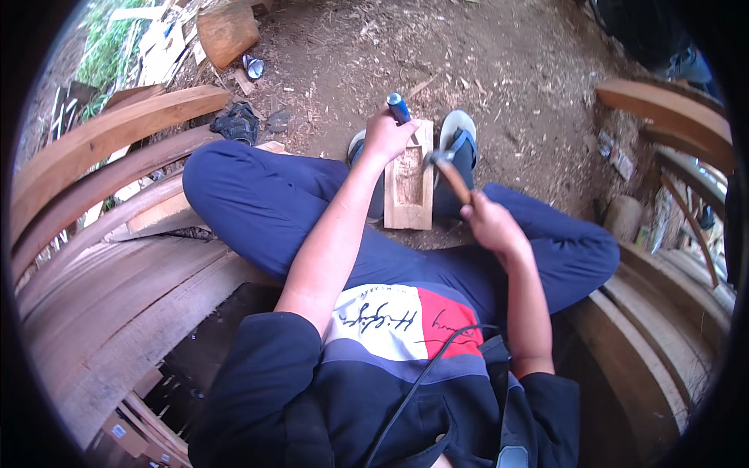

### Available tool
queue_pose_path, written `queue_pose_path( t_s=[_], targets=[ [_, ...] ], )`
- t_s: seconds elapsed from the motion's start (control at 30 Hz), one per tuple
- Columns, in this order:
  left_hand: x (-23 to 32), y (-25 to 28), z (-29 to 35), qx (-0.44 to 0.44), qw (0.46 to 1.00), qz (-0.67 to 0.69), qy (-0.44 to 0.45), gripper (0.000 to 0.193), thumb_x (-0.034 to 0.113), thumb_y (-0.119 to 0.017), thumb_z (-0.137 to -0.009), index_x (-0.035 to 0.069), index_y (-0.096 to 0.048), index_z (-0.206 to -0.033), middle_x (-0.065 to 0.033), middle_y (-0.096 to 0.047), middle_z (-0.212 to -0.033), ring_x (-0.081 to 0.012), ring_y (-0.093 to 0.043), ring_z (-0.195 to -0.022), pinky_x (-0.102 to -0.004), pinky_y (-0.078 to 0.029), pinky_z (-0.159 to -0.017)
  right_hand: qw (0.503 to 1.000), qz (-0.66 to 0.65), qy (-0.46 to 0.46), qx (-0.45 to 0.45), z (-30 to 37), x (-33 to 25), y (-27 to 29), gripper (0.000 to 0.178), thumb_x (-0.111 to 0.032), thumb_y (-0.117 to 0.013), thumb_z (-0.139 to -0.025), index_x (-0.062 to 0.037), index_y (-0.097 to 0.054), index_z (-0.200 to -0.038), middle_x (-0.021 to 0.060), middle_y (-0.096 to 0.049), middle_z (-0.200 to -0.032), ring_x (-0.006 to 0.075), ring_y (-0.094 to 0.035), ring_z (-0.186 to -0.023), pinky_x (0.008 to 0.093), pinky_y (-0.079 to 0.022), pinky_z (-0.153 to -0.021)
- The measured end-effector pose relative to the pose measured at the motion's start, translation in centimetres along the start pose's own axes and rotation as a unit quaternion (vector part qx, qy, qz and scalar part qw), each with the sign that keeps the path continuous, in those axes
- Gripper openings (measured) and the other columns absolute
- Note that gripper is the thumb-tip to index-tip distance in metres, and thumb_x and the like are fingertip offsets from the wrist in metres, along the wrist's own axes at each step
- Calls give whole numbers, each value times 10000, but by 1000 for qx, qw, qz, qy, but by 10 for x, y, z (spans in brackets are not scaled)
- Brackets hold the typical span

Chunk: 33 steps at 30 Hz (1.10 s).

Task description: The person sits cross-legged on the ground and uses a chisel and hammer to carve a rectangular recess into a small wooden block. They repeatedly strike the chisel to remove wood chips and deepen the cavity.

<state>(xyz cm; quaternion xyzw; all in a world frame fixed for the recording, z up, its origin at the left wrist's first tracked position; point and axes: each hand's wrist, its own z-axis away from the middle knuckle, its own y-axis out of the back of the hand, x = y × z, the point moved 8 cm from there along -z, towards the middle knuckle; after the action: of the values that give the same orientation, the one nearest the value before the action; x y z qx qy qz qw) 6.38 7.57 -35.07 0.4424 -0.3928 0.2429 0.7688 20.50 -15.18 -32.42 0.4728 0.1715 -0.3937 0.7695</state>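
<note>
A pale wooden block (409, 218) with a long rectangular hollow cut into it lies between my feet. My left hand (388, 139) is closed round the blue handle of a chisel (399, 108), over the far end of the block. The chisel's tip is hard to make out near the hollow's far edge. My right hand (497, 226) grips the wooden handle of a hammer (454, 179). The hammer's head, slightly blurred, hangs beside the block's right edge, apart from the chisel.
Sandals (459, 123) are on my feet, close beside the block. Curved wooden planks (117, 132) rise at the left, with more planks (663, 105) at the right. A log piece (227, 35) and a crushed can (253, 66) lie on the chip-strewn dirt (499, 54). Someone's dark shoe (688, 65) shows at the far right.
</note>
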Motion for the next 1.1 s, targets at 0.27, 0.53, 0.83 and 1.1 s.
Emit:
queue_pose_path(
  t_s=[0.27, 0.53, 0.83, 1.1],
  targets=[
    [-2, -4, 7, 26, 998, -8, -49, 291, 230, -784, -779, 23, -645, -929, -142, -712, -882, -282, -698, -850, -371, -525, -780, 719, -689, -66, -55, -15, -22, 20, 273, -322, -481, -1028, -74, -492, -1142, 11, -560, -913, 74, -526, -643, 241, -485, -536],
    [11, -3, -1, -7, 997, -78, 26, 334, 202, -781, -770, 33, -597, -991, -158, -706, -895, -321, -692, -883, -400, -517, -815, 885, -433, -121, 123, -16, 9, 28, 370, -288, -491, -1011, -60, -472, -1301, -17, -529, -841, 37, -443, -591, 202, -399, -513],
    [17, 9, 3, 15, 994, -98, 41, 348, 185, -764, -775, 20, -597, -1031, -181, -701, -939, -336, -684, -922, -395, -509, -856, 788, -581, -170, 111, -13, -12, 29, 293, -413, -480, -1006, -120, -477, -1013, -66, -417, -683, 16, -374, -505, 197, -340, -447],
    [7, 10, -2, 47, 993, -108, 29, 328, 260, -781, -782, 20, -633, -948, -147, -709, -877, -289, -693, -848, -378, -525, -777, 816, -545, -171, 82, -10, -11, 20, 317, -407, -516, -992, -96, -484, -1043, -54, -428, -699, 26, -385, -519, 211, -352, -451]
  ],
)
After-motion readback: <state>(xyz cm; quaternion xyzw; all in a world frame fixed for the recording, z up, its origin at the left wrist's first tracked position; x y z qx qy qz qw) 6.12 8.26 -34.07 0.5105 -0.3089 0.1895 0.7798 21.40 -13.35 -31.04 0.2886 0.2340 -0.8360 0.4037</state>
